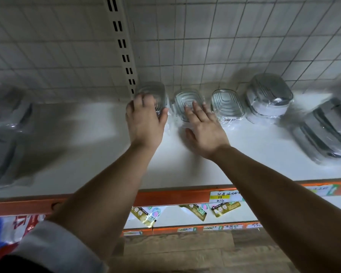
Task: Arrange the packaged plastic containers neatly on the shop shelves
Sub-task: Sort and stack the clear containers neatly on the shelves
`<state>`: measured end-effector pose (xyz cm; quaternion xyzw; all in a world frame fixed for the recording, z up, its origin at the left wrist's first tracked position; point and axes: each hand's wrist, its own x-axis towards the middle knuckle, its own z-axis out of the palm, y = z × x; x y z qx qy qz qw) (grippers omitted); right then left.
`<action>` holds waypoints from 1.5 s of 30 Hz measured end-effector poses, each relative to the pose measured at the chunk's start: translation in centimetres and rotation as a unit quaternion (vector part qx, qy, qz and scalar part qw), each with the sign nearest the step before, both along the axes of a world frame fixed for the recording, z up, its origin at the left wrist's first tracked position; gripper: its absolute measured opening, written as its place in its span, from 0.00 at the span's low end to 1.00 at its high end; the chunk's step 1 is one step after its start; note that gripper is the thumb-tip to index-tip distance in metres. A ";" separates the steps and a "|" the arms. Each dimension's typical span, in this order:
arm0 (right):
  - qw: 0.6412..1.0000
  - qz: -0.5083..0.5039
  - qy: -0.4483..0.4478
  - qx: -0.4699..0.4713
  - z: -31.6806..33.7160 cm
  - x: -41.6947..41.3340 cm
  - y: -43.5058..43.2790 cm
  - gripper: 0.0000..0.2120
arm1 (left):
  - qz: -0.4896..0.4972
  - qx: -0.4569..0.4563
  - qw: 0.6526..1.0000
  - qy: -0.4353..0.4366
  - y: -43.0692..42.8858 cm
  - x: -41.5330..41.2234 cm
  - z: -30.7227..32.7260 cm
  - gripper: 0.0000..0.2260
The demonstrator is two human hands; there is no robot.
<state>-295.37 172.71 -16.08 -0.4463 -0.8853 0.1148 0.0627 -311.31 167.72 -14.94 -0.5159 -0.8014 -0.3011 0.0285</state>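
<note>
Clear, ribbed and oval under crinkly film, the leftmost container (154,91) sat at the back of the white shelf (87,150) against the wire grid panel (205,46), and the left hand (146,121) had it, fingers curled over its top, thumb clamped on its side! The right hand (203,131) lay on the second container (182,98), fingers straight and slightly apart. Grey packs (4,125) at far left were blurred and cut off.
</note>
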 end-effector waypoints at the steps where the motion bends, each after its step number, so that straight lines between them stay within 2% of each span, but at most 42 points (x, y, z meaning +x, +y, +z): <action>1: 1.000 -0.012 0.000 -0.012 -0.1 -0.4 0.0 0.31 | -0.009 0.025 1.000 -0.006 -0.4 -0.1 -0.1 0.14; 3: 0.999 -0.030 0.001 -0.023 -0.3 -0.8 0.1 0.30 | -0.026 0.065 0.998 -0.005 -1.5 -0.3 -0.2 0.13; 7: 0.998 -0.051 -0.022 0.038 0.0 -0.6 -0.2 0.23 | -0.045 0.079 0.996 0.014 -4.0 -0.7 -0.6 0.14; 12: 0.990 -0.129 0.046 0.017 0.3 1.3 -3.2 0.21 | -0.062 0.075 0.995 -0.001 -8.3 0.6 -1.1 0.16; 17: 0.993 -0.110 0.015 0.030 0.3 4.5 -7.6 0.23 | -0.078 0.045 0.996 -0.021 -12.1 3.6 -0.2 0.16; 19: 0.994 -0.097 0.039 0.011 0.9 6.0 -9.0 0.22 | -0.081 0.041 0.996 -0.026 -13.3 4.8 0.6 0.16; 23: 0.984 -0.115 0.138 -0.004 4.2 8.9 -10.9 0.20 | -0.098 0.052 0.994 -0.012 -15.2 7.3 3.0 0.15; 32: 0.978 -0.099 0.181 0.010 12.8 16.6 -15.7 0.22 | -0.101 0.046 0.994 -0.018 -20.4 14.0 12.1 0.18; 37: 0.976 -0.084 0.198 0.029 18.2 21.7 -18.5 0.18 | -0.096 0.035 0.995 -0.013 -23.6 18.1 17.1 0.26; 39: 0.975 -0.075 0.206 0.038 20.3 23.7 -19.4 0.20 | -0.092 0.037 0.995 -0.001 -24.5 19.5 18.6 0.27; 42: 0.969 -0.073 0.236 0.033 22.8 26.3 -20.1 0.24 | -0.100 0.063 0.993 0.023 -25.0 21.4 20.5 0.26; 45: 0.963 -0.055 0.258 0.052 24.5 28.8 -20.3 0.22 | -0.110 0.099 0.988 0.037 -24.9 23.2 22.0 0.25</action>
